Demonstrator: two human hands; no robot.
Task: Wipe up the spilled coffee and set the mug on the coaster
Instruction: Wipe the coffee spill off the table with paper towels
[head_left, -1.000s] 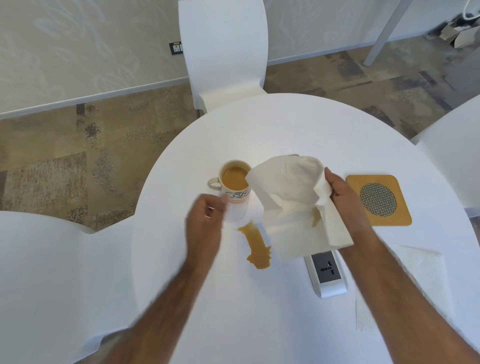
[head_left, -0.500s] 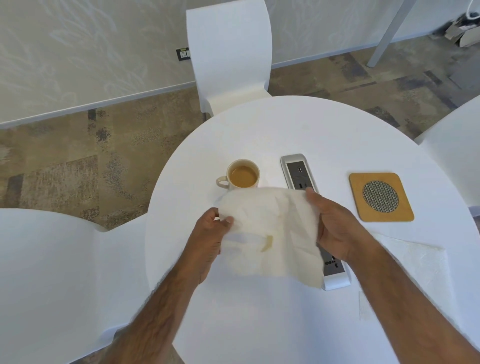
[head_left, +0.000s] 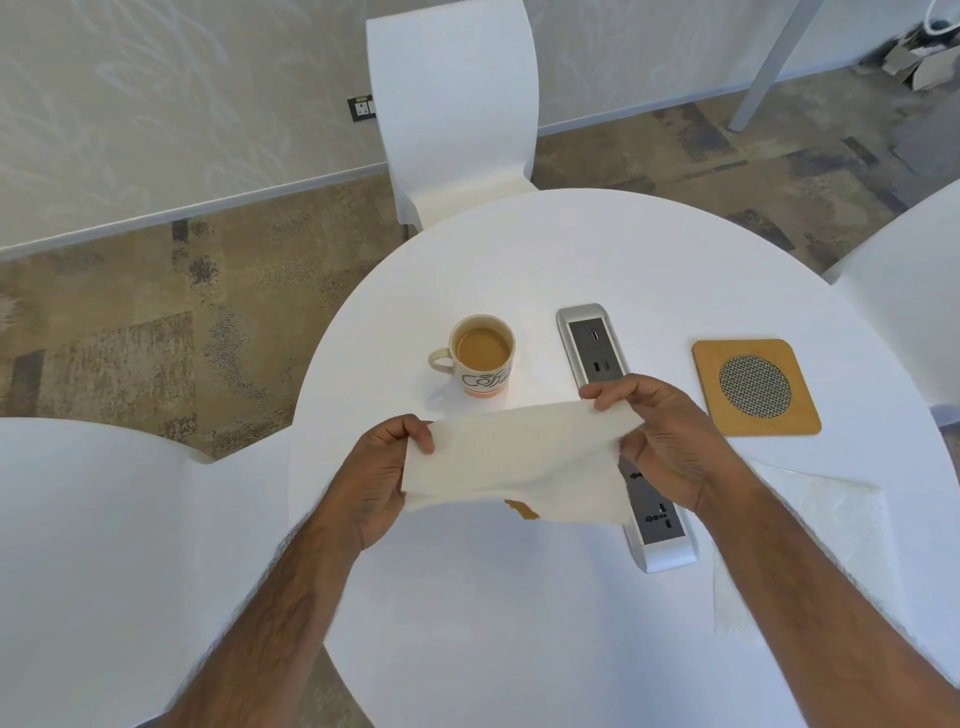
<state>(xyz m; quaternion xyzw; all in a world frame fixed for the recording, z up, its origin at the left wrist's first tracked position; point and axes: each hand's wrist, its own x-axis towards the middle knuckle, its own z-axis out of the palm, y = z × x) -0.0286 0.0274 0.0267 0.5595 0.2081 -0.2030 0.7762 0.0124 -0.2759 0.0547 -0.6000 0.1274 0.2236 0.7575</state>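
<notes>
Head view: the left hand (head_left: 384, 478) and right hand (head_left: 670, 441) stretch a paper towel (head_left: 519, 462) above the surface (head_left: 519, 623), the fingers of each clamped on one end. A brown coffee patch (head_left: 522, 510) shows at the towel's lower edge; whether it is on the paper or the surface, I cannot tell. The mug (head_left: 483, 358), nearly full, stands just beyond the towel, well apart from the coaster (head_left: 756, 387). A broad wipe could knock the mug and spill more, or push coffee toward the socket strip (head_left: 597, 343) beside it.

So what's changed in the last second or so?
The left hand moved from beside the mug and pinched the paper towel that the right hand already held; both now stretch it over the spill. The mug and coaster stayed put.
</notes>
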